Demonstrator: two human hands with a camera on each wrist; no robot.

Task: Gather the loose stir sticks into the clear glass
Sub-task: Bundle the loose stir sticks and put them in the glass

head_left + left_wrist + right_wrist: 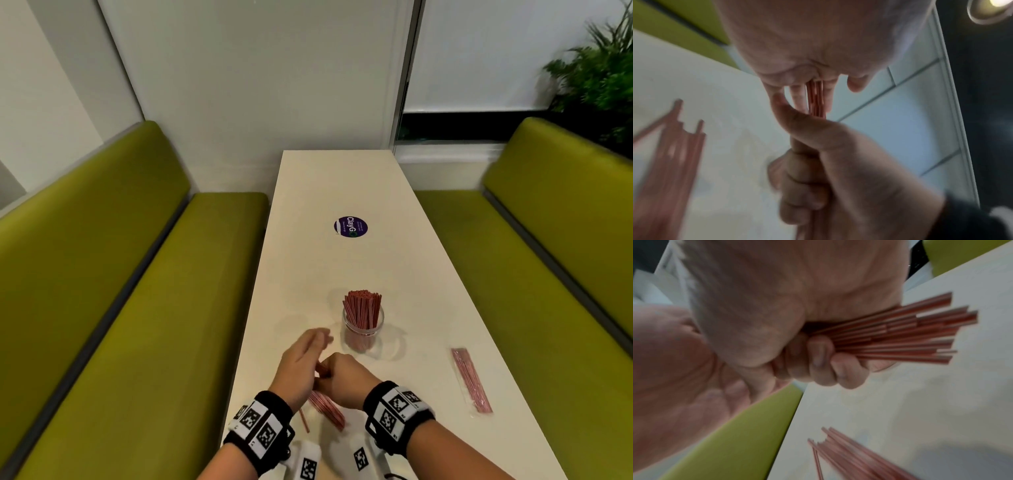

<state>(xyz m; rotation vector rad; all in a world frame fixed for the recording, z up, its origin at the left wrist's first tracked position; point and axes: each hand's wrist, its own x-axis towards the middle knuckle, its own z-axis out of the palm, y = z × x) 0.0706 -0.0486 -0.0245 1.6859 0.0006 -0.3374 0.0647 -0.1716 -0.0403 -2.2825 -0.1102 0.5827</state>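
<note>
Right hand [344, 377]: lower centre, fingers curled round a bundle of stir sticks [900, 334].
Left hand [301, 363]: beside it, fingers straight.
Clear glass [363, 329]: centre, full of sticks.
Loose sticks [327, 407]: table [394, 260], under the wrists.

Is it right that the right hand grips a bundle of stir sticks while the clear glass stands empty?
Not quite. The right hand does grip a bundle of stir sticks, but the head view shows the clear glass already packed with sticks.

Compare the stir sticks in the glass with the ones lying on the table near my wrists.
The sticks in the clear glass stand upright, packed tight; the loose pile lies flat, fanned, ends uneven. The glass walls hold the first; nothing contains the pile. Both are thin and red.
</note>
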